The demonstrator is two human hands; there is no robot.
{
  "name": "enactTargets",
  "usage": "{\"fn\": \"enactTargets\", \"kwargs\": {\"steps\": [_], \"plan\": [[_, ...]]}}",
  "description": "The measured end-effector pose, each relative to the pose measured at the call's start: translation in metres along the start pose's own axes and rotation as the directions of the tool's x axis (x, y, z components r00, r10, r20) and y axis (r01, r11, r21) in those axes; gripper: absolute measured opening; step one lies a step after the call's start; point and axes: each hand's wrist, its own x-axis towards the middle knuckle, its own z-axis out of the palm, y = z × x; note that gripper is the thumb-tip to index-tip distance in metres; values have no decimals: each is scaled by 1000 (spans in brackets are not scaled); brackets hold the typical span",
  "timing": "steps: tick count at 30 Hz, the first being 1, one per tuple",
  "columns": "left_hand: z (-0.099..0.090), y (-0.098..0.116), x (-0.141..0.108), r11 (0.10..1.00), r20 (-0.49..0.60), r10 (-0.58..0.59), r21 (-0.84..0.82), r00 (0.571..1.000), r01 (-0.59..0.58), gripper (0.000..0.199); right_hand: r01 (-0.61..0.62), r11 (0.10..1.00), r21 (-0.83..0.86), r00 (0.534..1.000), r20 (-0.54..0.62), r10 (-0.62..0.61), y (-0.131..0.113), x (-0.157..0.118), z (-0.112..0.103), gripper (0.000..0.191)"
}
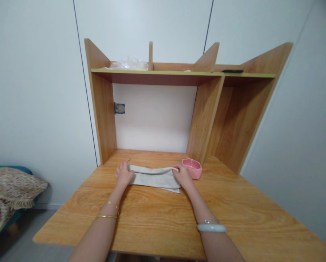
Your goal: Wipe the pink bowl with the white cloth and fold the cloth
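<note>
Both hands (124,174) (183,174) are pinching the grey cloth (154,177); the right is working near the pink bowl (192,168), so a sideways bump could tip it.

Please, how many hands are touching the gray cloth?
2. The left hand is at the left end of the gray cloth; the right hand pinches its right end, beside the pink bowl.

A folded pale grey cloth (153,178) lies on the wooden desk (152,214)
</note>
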Motion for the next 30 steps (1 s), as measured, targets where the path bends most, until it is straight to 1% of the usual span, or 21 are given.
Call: {"fn": "enactTargets", "kwargs": {"steps": [2,4,6,8,10,12,15,18,22,24,26,30], "plan": [[0,1,-3,992,19,83,98,996,-85,44,-2,1000,-22,1000,2,2,-4,-1,-1,16],[-1,1,-4,976,46,135,166,990,-141,33,1,999,-53,1000,1,-1,-9,-2,-2,15],[0,0,-5,966,69,154,201,986,-165,24,13,993,-114,1000,8,-12,-14,-3,-4,13],[0,-1,-4,960,70,165,216,984,-176,19,22,983,-182,1000,22,-19,-18,-4,-6,13],[-1,-1,-3,958,34,172,227,985,-175,16,21,975,-223,1000,26,-15,-22,-5,-8,13],[-3,1,-3,959,-28,181,227,983,-170,16,12,971,-239,1000,13,-10,-24,-6,-10,12],[-10,7,-4,959,-118,212,214,970,-184,17,9,970,-242,1000,1,-9,-25,-5,-13,13],[-19,12,-6,954,-144,245,213,959,-212,15,16,969,-245,997,78,4,-27,-3,-16,14],[-29,16,-9,934,-91,300,230,950,-273,23,37,967,-251,979,201,15,-32,-3,-18,20],[-32,16,-9,923,-52,303,266,952,-279,26,47,967,-251,969,245,16,-36,-6,-19,25],[-33,16,-9,916,7,282,297,960,-271,29,52,967,-249,955,295,24,-39,-9,-19,29],[-33,16,-9,917,140,198,323,970,-234,34,39,965,-259,930,363,60,-42,-12,-20,31]]}}
